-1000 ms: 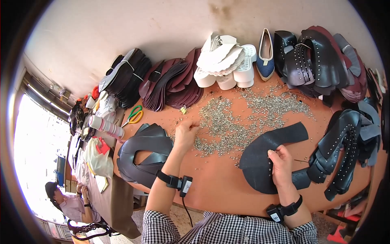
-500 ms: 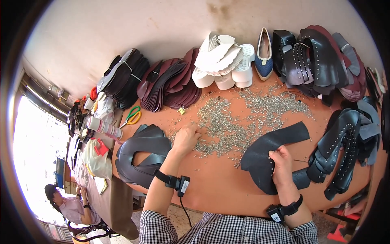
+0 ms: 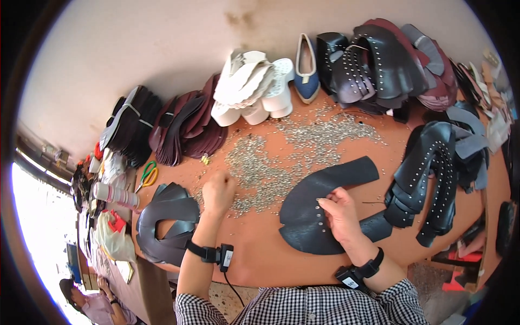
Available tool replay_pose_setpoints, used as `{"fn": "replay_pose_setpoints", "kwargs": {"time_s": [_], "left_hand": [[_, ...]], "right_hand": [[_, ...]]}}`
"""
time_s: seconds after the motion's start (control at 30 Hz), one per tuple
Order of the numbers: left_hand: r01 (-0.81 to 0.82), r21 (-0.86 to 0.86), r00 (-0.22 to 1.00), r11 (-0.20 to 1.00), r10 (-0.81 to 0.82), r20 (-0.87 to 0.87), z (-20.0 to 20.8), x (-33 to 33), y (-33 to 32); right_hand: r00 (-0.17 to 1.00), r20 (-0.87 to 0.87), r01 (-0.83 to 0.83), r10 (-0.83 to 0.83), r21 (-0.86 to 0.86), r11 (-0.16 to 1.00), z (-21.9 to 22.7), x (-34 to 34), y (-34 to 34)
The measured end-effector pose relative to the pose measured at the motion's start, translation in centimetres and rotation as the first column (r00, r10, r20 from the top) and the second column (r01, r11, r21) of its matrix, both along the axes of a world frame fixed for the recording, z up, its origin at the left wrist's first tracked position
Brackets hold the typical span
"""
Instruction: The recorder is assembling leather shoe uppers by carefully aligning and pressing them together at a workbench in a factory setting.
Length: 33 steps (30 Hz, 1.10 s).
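Observation:
A black curved leather shoe-upper piece (image 3: 303, 189) lies on the orange table, with a short row of metal studs (image 3: 318, 215) in it. My right hand (image 3: 342, 214) rests over this piece, thumb and forefinger pinched on a small metal stud at the top of the row. My left hand (image 3: 219, 192) is closed beside the spread of loose metal studs (image 3: 260, 179); what its fingers hold, if anything, is hidden. To its left sits a stack of dark curved leather pieces (image 3: 168, 203).
Scissors (image 3: 147, 176) lie at the left. Along the wall stand maroon leather pieces (image 3: 189, 127), white soles (image 3: 279, 89), a blue shoe (image 3: 306, 70) and studded black uppers (image 3: 390, 70). More studded uppers (image 3: 428, 173) lie right. A person (image 3: 97, 303) sits at lower left.
The black leather piece now lies flatter, its row of studs showing. My right hand has shifted from gripping its edge to pinching on top. The view has turned, moving the scene left.

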<state>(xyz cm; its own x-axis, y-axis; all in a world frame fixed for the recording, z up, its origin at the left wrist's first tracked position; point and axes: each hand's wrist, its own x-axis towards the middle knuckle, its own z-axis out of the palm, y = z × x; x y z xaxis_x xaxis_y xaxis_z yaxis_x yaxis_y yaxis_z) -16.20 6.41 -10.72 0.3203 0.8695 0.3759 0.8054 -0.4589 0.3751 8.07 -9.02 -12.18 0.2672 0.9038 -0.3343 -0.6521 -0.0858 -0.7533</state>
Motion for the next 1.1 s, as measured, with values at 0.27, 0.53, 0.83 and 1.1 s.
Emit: {"fn": "replay_pose_setpoints", "kwargs": {"time_s": [0.27,0.53,0.83,1.1], "left_hand": [[0.125,-0.456,0.779,0.881,0.197,0.595,0.9,1.8,-1.4],[0.307,-0.455,0.741,0.836,0.09,0.666,3.8,5.8,-6.5],[0.511,-0.166,0.795,0.843,-0.391,0.463,3.1,10.9,-9.0],[0.569,0.092,0.771,0.817,-0.569,0.287,1.5,12.0,-8.4]], "right_hand": [[0.997,-0.076,0.022,-0.02,0.022,1.0,-0.5,-0.2,0.1],[0.998,-0.033,-0.063,0.061,-0.073,0.995,-0.1,0.0,-0.1],[0.996,-0.04,-0.074,0.075,0.009,0.997,0.4,0.0,-0.4],[0.995,-0.052,-0.083,0.086,0.058,0.995,0.1,-0.1,-0.6]]}}
